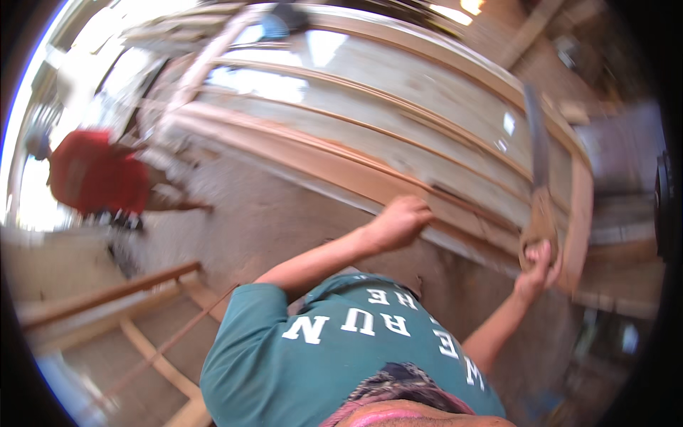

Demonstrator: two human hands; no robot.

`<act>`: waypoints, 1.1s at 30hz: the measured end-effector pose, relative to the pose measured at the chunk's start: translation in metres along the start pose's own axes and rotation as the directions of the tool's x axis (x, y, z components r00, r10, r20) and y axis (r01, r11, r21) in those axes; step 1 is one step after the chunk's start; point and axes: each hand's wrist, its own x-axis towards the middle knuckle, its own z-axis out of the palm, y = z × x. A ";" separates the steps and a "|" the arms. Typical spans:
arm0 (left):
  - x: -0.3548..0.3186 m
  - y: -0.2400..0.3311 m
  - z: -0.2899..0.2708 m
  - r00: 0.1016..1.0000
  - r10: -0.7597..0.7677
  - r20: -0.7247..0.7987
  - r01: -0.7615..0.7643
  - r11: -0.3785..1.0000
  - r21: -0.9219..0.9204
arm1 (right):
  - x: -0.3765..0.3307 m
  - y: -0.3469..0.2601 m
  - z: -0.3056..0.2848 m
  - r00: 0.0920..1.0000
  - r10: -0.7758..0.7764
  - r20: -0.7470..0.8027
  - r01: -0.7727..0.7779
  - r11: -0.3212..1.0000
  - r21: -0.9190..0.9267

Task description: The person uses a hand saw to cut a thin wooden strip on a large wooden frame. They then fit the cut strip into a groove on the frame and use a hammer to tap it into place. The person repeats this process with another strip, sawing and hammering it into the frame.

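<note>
My right hand [539, 274] grips the wooden handle of a handsaw [541, 217]. Its long grey blade points away from me, above the right end of a large wooden frame [306, 153]. The frame lies across the space before me, with long thin wooden strips [370, 128] running along its length over pale, shiny panels. My left hand [404, 222] is curled closed beside the frame's near rail. Whatever its fingers might hold is hidden and blurred.
A person in a red shirt [96, 171] bends over at the left. Another wooden frame [149, 345] stands at the lower left, with a reddish bar on it. Stacked boards [185, 28] are at the far left. Something blue and dark [277, 25] sits on the far frame corner.
</note>
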 end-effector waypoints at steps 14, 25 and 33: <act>0.115 0.074 0.183 0.980 -0.143 -0.140 0.187 0.904 0.385 | 0.047 -0.043 -0.300 0.999 0.042 0.014 -0.037 0.971 -0.238; 0.157 0.058 0.222 0.998 -0.058 0.017 0.041 0.858 0.511 | 0.051 -0.005 -0.318 0.979 0.198 0.056 -0.187 0.969 -0.164; 0.149 0.056 0.223 0.994 -0.102 -0.023 0.098 0.830 0.549 | 0.061 0.000 -0.301 0.947 0.284 0.152 -0.249 0.945 -0.213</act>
